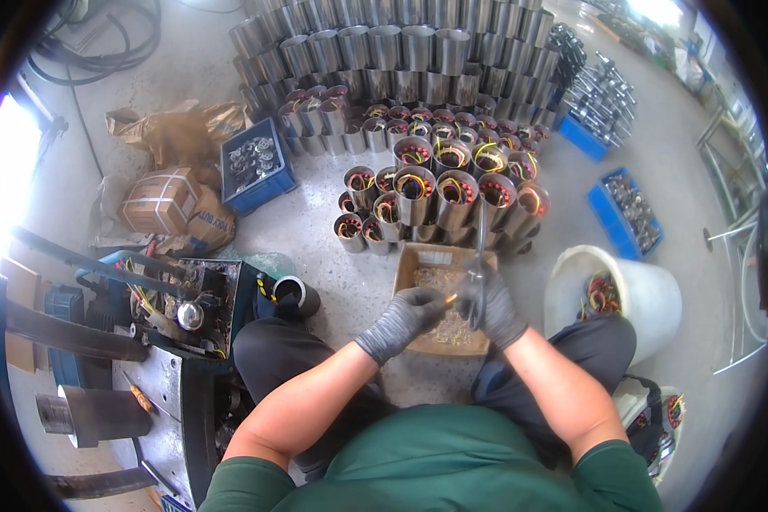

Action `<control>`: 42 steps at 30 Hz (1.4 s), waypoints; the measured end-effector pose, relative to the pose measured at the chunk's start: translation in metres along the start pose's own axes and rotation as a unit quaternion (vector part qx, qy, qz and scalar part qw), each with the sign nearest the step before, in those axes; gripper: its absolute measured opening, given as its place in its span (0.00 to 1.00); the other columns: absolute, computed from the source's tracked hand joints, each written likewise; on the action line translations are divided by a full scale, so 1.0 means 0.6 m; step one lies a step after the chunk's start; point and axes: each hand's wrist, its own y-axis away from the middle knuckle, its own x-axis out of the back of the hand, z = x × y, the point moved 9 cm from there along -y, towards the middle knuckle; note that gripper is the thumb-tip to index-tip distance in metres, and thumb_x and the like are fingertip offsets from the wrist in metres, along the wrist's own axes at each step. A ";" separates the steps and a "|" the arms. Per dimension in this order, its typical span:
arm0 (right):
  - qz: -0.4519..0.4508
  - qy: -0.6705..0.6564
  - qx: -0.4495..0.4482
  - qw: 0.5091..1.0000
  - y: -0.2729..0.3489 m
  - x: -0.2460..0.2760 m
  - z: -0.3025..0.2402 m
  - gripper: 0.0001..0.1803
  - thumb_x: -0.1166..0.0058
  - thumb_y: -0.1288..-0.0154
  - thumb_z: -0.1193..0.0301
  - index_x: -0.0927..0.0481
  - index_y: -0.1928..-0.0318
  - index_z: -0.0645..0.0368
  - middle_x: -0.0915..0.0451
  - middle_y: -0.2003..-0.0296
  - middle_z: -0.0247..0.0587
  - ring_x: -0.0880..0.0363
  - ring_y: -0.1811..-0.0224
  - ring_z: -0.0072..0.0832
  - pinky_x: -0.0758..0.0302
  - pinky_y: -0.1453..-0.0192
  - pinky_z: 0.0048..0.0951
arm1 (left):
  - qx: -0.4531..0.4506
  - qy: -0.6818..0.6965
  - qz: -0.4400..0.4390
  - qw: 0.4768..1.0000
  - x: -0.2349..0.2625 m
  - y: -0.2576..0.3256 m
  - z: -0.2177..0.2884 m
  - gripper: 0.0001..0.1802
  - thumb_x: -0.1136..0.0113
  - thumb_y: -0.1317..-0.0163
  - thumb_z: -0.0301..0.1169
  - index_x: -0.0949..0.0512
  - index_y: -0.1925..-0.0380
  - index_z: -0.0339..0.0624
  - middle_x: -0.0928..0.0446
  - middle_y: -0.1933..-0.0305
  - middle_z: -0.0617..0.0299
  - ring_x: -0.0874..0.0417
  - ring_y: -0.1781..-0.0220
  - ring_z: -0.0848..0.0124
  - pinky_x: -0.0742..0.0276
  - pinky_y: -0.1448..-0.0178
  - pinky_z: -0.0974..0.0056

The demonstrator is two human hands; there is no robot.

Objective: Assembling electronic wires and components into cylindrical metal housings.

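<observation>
My left hand (411, 311), in a grey glove, is closed in a pinch. A small thing with an orange-yellow tip (450, 299) shows at its fingertips; its kind is unclear. Facing it, my right hand (497, 309), also gloved, is closed around a long, slim metal tool (481, 247) that stands nearly upright. Blur hides the tool's working end and exact kind. Both hands are over a cardboard box (404, 271) with many small loose bits inside. Just beyond stand metal cylinders (415, 209) with red-and-yellow wired windings in them.
Stacked bare metal tubes (384, 49) rise at the back. A tilted white bucket (657, 294) with wired parts stands by my right knee. At left are a metal workbench (158, 388), a dark cylinder (303, 300) and a blue crate (256, 198). Another blue crate (608, 218) lies right.
</observation>
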 end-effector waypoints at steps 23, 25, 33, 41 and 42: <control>-0.012 -0.140 -0.164 0.976 0.038 -0.051 0.066 0.20 0.42 0.39 0.77 0.30 0.47 0.56 0.23 0.74 0.38 0.23 0.82 0.24 0.25 0.81 0.26 | -0.110 0.050 0.089 0.989 0.024 0.006 0.007 0.07 0.42 0.31 0.29 0.22 0.58 0.37 0.21 0.64 0.65 0.23 0.64 0.76 0.24 0.55 0.68; 0.005 -0.107 -0.162 0.981 0.043 -0.065 0.066 0.20 0.43 0.39 0.80 0.31 0.47 0.55 0.23 0.75 0.38 0.27 0.85 0.23 0.29 0.84 0.25 | -0.112 0.063 0.104 0.986 0.025 0.005 0.004 0.08 0.41 0.31 0.31 0.22 0.59 0.37 0.21 0.66 0.64 0.24 0.65 0.76 0.25 0.56 0.67; 0.049 0.064 0.006 0.997 0.004 -0.015 0.008 0.19 0.41 0.39 0.79 0.32 0.50 0.57 0.27 0.74 0.33 0.28 0.81 0.20 0.30 0.81 0.23 | -0.091 0.090 0.092 0.988 0.027 -0.006 0.001 0.08 0.41 0.32 0.32 0.22 0.63 0.37 0.22 0.71 0.64 0.26 0.70 0.77 0.27 0.62 0.70; -0.045 0.115 -0.069 0.990 0.041 -0.023 0.035 0.25 0.37 0.35 0.64 0.28 0.44 0.63 0.22 0.65 0.35 0.27 0.67 0.17 0.26 0.64 0.23 | -0.047 0.109 0.147 0.982 0.051 0.005 -0.003 0.09 0.40 0.33 0.33 0.22 0.65 0.37 0.23 0.73 0.65 0.27 0.73 0.77 0.29 0.66 0.70; -0.059 0.133 -0.064 0.987 0.050 -0.028 0.040 0.26 0.37 0.35 0.63 0.28 0.43 0.64 0.22 0.64 0.36 0.27 0.64 0.18 0.25 0.60 0.24 | -0.059 0.104 0.149 0.982 0.052 0.006 0.001 0.09 0.40 0.33 0.33 0.22 0.65 0.37 0.23 0.73 0.65 0.27 0.73 0.77 0.29 0.66 0.70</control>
